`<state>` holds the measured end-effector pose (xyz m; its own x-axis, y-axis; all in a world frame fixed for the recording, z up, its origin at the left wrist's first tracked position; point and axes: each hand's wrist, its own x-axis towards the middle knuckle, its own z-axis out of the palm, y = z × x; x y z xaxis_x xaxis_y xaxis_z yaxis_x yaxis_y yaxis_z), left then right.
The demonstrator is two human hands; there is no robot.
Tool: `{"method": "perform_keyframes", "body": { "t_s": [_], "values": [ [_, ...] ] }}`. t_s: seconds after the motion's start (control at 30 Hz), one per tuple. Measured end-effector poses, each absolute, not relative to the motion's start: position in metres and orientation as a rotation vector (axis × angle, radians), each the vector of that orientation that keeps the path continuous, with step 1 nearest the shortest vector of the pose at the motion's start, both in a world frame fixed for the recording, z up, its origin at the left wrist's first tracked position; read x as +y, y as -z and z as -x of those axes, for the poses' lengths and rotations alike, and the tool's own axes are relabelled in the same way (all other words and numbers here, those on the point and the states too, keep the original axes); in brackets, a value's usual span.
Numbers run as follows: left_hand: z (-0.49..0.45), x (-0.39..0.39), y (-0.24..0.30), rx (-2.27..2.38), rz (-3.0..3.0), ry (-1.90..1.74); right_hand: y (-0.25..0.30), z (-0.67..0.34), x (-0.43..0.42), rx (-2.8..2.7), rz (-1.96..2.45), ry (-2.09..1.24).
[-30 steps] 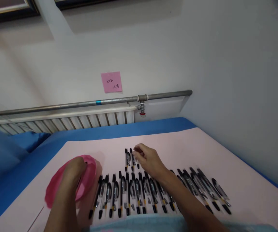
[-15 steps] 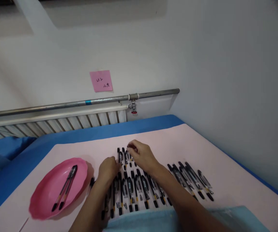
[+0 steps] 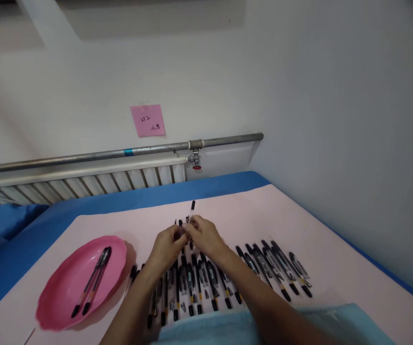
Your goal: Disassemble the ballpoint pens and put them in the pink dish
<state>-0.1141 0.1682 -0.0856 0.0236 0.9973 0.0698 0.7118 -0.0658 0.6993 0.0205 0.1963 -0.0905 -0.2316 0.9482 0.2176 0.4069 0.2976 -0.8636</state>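
Observation:
Both my hands meet above a row of black pens (image 3: 210, 278) laid side by side on a pale pink sheet (image 3: 321, 230). My right hand (image 3: 203, 236) pinches a pen (image 3: 192, 209) whose black end sticks up past my fingers. My left hand (image 3: 166, 248) is closed against the same spot, its fingertips touching the right hand's; what it grips is hidden. A pink dish (image 3: 63, 297) at the left holds two black pens (image 3: 92, 281).
The pink sheet lies on a blue cover (image 3: 120, 199). A white wall with a pink sticky note (image 3: 148, 120), a metal pipe (image 3: 120, 153) and a radiator (image 3: 84, 179) runs behind. A light blue cloth (image 3: 210, 330) lies at the near edge.
My left hand left the pink dish, where two pens now lie, and came to my right hand. My right hand lifted a pen off the sheet.

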Motion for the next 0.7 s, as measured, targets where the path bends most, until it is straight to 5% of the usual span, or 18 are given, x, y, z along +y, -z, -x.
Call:
{"method": "perform_keyframes", "body": {
  "t_s": [0.43, 0.7],
  "values": [
    [0.138, 0.192, 0.125, 2.130, -1.707, -0.486, 0.089, -0.033, 0.205, -1.575, 1.106, -0.938],
    [0.150, 0.193, 0.121, 1.999, -1.344, -0.816, 0.086, -0.032, 0.203, -1.650, 1.101, -0.884]
  ]
}}
